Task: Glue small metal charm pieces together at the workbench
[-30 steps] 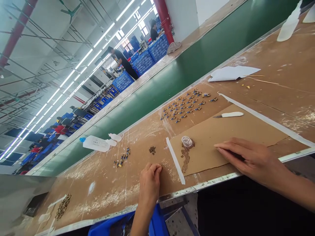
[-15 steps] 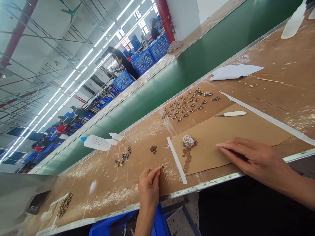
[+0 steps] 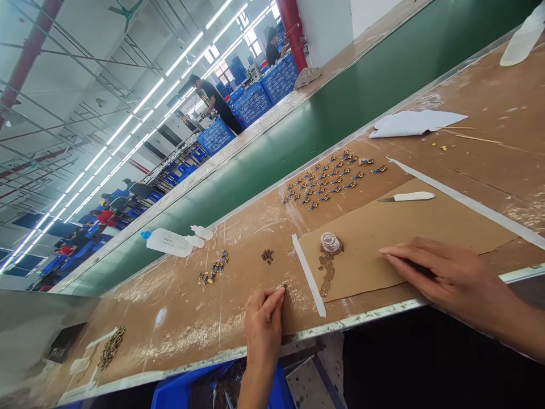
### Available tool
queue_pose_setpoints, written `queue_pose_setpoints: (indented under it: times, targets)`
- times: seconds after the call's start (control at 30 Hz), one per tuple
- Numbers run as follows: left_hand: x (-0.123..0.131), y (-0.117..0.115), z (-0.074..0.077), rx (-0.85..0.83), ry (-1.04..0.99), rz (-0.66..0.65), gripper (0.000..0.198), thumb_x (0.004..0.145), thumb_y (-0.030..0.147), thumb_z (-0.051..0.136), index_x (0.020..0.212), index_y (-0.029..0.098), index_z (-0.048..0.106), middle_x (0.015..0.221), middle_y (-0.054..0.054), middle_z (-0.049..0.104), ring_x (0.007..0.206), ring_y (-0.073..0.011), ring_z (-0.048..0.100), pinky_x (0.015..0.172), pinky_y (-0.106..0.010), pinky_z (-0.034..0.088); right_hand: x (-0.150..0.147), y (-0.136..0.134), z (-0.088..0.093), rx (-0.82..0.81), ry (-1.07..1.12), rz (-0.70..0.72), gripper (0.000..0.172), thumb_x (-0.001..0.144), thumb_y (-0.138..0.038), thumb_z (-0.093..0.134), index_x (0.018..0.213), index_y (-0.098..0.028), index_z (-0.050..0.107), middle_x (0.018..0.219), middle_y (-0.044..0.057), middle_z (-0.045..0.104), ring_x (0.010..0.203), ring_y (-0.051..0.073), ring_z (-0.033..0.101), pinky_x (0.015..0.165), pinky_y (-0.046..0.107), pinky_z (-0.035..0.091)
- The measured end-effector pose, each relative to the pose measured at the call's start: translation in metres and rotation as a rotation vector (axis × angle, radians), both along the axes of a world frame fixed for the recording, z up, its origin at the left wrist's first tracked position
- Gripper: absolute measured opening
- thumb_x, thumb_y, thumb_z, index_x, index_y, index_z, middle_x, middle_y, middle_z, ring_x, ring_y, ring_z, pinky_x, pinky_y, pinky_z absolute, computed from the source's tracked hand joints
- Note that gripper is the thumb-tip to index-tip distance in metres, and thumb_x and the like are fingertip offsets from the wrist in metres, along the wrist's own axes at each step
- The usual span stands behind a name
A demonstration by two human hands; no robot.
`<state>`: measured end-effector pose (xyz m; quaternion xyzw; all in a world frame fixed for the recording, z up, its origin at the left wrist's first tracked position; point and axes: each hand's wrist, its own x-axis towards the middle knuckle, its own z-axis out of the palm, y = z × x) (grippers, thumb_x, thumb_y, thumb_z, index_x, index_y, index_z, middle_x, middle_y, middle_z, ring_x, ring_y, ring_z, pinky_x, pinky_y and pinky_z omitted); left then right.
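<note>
My left hand (image 3: 263, 321) is closed near the table's front edge, thumb and finger pinching a tiny dark brown piece (image 3: 285, 286). Just beyond it lies a small heap of similar brown pieces (image 3: 267, 256). My right hand (image 3: 447, 267) hovers over or rests on a cardboard sheet (image 3: 361, 224), fingertips pressed together; whatever they may hold is too small to make out. Left of those fingertips sits a small round white container (image 3: 331, 243) with brown smears around and below it. A white-handled knife (image 3: 414, 196) lies farther back on the cardboard.
Several small blue-and-gold figures (image 3: 334, 177) lie in rows at the back; more (image 3: 215, 268) lie left. White bottles (image 3: 168, 242), white paper (image 3: 417, 123) and a heap of small pieces (image 3: 112, 347) are on the table. A green belt (image 3: 272, 156) runs behind; a blue bin (image 3: 170, 393) stands below.
The view has shifted slightly. My left hand keeps its pinch on the brown piece, its fingers turned a little. My right hand holds nearly the same pose.
</note>
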<state>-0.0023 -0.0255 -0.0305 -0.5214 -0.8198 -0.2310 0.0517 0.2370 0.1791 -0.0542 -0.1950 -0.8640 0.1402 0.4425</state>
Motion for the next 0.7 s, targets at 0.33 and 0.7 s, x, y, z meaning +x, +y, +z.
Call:
queue_pose_setpoints:
  times: [0.33,0.7]
  targets:
    - [0.003,0.0002,0.0014,-0.002,0.017,-0.014,0.022,0.087,0.028,0.05,0.094,0.024,0.07,0.083,-0.003,0.065,0.079,-0.0147,0.059,0.072,-0.029,0.048,-0.001,-0.0001,0.0027,-0.003,0.011,0.002,0.012,0.088,-0.017,0.05,0.093,-0.018,0.061,0.081,0.004,0.066,0.071,0.011,0.062,0.066,0.022,0.049]
    - [0.0051,0.0034,0.0016,-0.016,0.007,-0.016,0.022,0.087,0.028,0.05,0.094,0.024,0.07,0.082,-0.004,0.065,0.077,-0.0152,0.059,0.071,-0.029,0.048,-0.0004,-0.0009,0.0025,0.002,0.006,-0.002,0.011,0.087,-0.017,0.05,0.093,-0.018,0.06,0.082,0.004,0.066,0.072,0.012,0.063,0.067,0.023,0.049]
